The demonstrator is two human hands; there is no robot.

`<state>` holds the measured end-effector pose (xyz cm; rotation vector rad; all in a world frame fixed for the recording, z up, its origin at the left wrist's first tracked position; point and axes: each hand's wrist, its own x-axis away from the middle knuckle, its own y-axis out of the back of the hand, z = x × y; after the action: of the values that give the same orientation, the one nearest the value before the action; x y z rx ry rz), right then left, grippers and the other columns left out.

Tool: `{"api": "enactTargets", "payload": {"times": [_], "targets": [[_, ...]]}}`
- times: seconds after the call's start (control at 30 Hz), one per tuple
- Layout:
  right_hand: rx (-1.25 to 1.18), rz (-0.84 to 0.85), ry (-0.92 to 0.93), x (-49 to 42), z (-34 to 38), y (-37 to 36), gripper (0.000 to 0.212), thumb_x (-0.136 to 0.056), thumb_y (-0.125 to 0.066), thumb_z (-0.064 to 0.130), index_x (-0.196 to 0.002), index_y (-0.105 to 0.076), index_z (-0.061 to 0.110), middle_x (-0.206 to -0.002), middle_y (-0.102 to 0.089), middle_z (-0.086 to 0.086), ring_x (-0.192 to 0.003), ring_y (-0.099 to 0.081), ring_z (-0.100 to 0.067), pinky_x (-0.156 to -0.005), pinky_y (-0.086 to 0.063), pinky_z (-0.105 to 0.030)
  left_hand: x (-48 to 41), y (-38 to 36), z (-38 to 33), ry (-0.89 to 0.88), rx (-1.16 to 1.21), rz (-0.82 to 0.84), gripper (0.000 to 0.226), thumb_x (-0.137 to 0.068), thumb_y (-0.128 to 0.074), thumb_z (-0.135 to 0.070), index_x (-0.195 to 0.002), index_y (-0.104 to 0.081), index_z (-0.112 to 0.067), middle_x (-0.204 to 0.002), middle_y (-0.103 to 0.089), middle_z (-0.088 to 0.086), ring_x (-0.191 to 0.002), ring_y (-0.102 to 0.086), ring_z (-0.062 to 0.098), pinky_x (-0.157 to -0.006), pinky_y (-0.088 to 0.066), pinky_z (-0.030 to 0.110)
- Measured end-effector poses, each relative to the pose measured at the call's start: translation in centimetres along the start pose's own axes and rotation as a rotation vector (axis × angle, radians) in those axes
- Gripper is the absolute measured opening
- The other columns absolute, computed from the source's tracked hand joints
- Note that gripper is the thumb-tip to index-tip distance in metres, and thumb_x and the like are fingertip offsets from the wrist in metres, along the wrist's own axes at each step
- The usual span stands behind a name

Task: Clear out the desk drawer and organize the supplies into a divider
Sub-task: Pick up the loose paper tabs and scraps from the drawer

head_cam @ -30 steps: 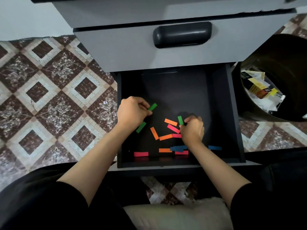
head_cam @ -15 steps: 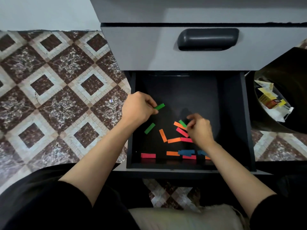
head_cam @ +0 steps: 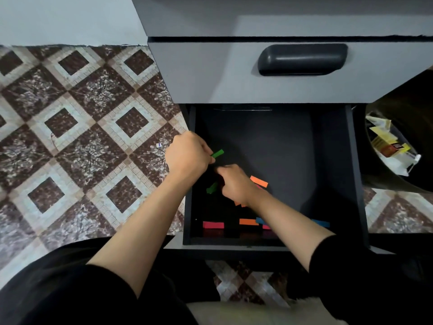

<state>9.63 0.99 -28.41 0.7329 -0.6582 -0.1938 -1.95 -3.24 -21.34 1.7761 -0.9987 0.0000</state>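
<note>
My left hand (head_cam: 187,158) pinches a green strip (head_cam: 217,153) mid-frame over the drawer (head_cam: 351,174) to keep greens together, right hand (head_cam: 234,184) curled beside it, maybe gripping another, honestly can't tell.

- I find no text, label or number I can read anywhere.
- The yellow-and-orange packet (head_cam: 385,145) in the bin (head_cam: 417,95) carries a dark mark, which is too blurred for me to read.
</note>
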Motion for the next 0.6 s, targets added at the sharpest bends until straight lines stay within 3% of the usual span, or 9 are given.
{"api": "enactTargets", "payload": {"times": [0.07, 0.23, 0.6], "targets": [[0.006, -0.003, 0.001, 0.0, 0.0, 0.0, 0.024, -0.076, -0.044, -0.016, -0.088, -0.058, -0.001, -0.1, -0.058, -0.018, -0.088, -0.059, -0.034, -0.068, -0.047, -0.035, 0.0, 0.0, 0.0, 0.003, 0.003, -0.003, 0.012, -0.07, -0.08, -0.017, -0.076, -0.072, -0.023, -0.093, -0.07, 0.003, -0.086, -0.065, 0.022, -0.08, -0.055, 0.037], [0.123, -0.027, -0.036, 0.6, 0.6, -0.2, 0.024, -0.079, -0.043, -0.012, -0.095, -0.058, -0.003, -0.117, -0.051, -0.02, -0.102, -0.054, -0.037, -0.074, -0.039, -0.034, -0.1, -0.1, 0.0, 0.018, 0.009, -0.006, 0.012, -0.07, -0.08, -0.017, -0.077, -0.072, -0.022, -0.093, -0.07, 0.005, -0.086, -0.066, 0.023, -0.08, -0.055, 0.038], [0.183, -0.055, -0.076, 1.8, 1.9, -1.5, 0.03, -0.082, -0.048, -0.008, -0.111, -0.053, -0.002, -0.114, -0.057, -0.019, -0.105, -0.055, -0.034, -0.08, -0.043, -0.036, -0.1, -0.2, 0.1, 0.018, 0.008, 0.003, 0.011, -0.071, -0.08, -0.017, -0.076, -0.071, -0.022, -0.091, -0.07, 0.004, -0.084, -0.066, 0.022, -0.079, -0.055, 0.037]]}}
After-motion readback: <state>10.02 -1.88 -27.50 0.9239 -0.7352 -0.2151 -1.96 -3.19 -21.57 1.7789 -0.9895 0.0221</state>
